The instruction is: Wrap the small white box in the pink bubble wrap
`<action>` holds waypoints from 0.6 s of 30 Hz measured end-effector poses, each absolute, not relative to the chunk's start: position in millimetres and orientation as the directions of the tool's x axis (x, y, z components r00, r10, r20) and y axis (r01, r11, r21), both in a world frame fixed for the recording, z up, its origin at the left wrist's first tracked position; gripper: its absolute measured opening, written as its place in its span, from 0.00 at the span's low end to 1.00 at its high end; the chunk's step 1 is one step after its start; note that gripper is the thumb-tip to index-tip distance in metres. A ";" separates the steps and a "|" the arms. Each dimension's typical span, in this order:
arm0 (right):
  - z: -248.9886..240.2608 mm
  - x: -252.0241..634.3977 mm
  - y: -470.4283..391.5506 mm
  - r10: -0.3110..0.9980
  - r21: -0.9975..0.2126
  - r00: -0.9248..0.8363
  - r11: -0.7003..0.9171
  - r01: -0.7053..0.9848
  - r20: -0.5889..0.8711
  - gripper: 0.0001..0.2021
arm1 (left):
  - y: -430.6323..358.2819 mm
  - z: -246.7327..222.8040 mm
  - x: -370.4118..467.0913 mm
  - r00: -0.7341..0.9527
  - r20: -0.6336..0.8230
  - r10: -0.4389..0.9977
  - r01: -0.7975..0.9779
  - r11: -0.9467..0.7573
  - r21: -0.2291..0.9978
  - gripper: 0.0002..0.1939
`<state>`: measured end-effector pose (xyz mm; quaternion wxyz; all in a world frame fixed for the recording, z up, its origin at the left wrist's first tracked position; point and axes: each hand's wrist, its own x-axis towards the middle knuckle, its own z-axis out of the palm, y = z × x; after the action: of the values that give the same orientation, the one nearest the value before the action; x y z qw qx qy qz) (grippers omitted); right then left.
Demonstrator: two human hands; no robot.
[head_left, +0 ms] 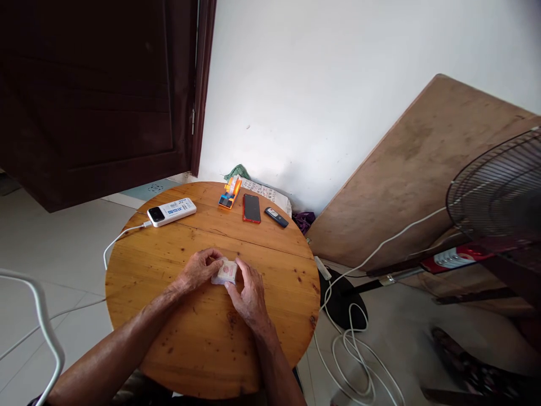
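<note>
A small, flat, pale square packet (226, 272) with a pink print on top sits low over the middle of the round wooden table (203, 338). It looks like clear plastic, but its exact kind does not show. My left hand (199, 272) grips it from the left, thumb on the near top edge and fingers curled behind. On the other side, my right hand (250, 294) holds its right edge between thumb and forefinger. The undersides of the packet and of my fingers are hidden.
Toward the back of the table lie a white power bank (175, 212) with a cable, an orange tape dispenser (230, 193), a red-edged phone (252, 208) and a dark remote (276, 217). A fan (499, 192) and looped white cable (353, 349) are at right.
</note>
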<state>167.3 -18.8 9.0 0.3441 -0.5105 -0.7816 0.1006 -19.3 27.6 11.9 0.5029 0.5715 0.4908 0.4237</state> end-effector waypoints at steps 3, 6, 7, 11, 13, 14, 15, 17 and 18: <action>9.1 167.4 -19.5 0.863 -0.508 -0.239 0.463 0.727 0.445 0.29 | 27.5 12.1 -20.1 0.161 0.008 0.987 0.186 -0.038 0.982 0.15; 9.0 167.9 -19.5 0.864 -0.508 -0.242 0.463 0.727 0.441 0.29 | 27.7 11.0 -20.7 0.162 0.008 0.987 0.220 -0.044 0.975 0.15; 9.0 168.1 -19.4 0.865 -0.508 -0.242 0.462 0.727 0.440 0.29 | 27.7 10.8 -20.8 0.160 0.006 0.987 0.226 -0.043 0.973 0.15; 9.7 168.5 -18.9 0.870 -0.509 -0.241 0.455 0.731 0.431 0.29 | 26.4 12.5 -20.2 0.167 0.005 0.986 0.236 -0.045 0.971 0.14; 10.2 168.3 -18.9 0.873 -0.510 -0.240 0.450 0.733 0.426 0.28 | 25.6 14.4 -19.7 0.175 0.012 0.985 0.243 -0.055 0.968 0.14; 10.4 168.1 -19.0 0.873 -0.510 -0.238 0.449 0.734 0.426 0.28 | 25.3 15.1 -19.4 0.176 0.013 0.984 0.244 -0.057 0.968 0.14; 10.6 167.9 -19.2 0.872 -0.509 -0.236 0.449 0.734 0.428 0.28 | 25.2 15.6 -19.1 0.174 0.013 0.985 0.243 -0.056 0.969 0.14; 11.2 167.5 -19.5 0.868 -0.506 -0.235 0.453 0.734 0.437 0.28 | 25.0 15.8 -18.5 0.168 0.009 0.986 0.233 -0.049 0.971 0.14; 11.5 167.4 -19.7 0.866 -0.504 -0.237 0.457 0.733 0.441 0.28 | 25.0 15.7 -18.2 0.166 0.005 0.986 0.227 -0.043 0.973 0.14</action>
<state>167.4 -19.7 11.5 0.3454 -0.5121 -0.7805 0.0962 -18.2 25.0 15.7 0.4720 0.6001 0.5054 0.4021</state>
